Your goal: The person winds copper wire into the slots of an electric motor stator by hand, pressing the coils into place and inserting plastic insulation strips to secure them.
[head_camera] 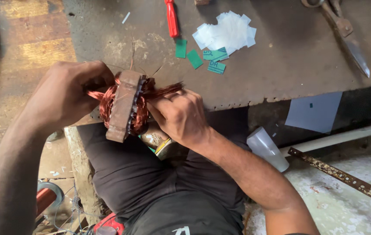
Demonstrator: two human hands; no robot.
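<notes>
The motor stator (124, 104) already carries thick bundles of copper winding (144, 106) bulging out on both faces, yet loose strands stick up from it and a tail of wire runs off to one side, so by my judgement the coil work is well on but not tidied or finished. The stator sits on edge between the hands at the near edge of the bench (281, 56), above the person's lap. The left hand (66, 93) is closed around its far face, while the right hand (179, 115) is closed on the copper bundle at the other face.
</notes>
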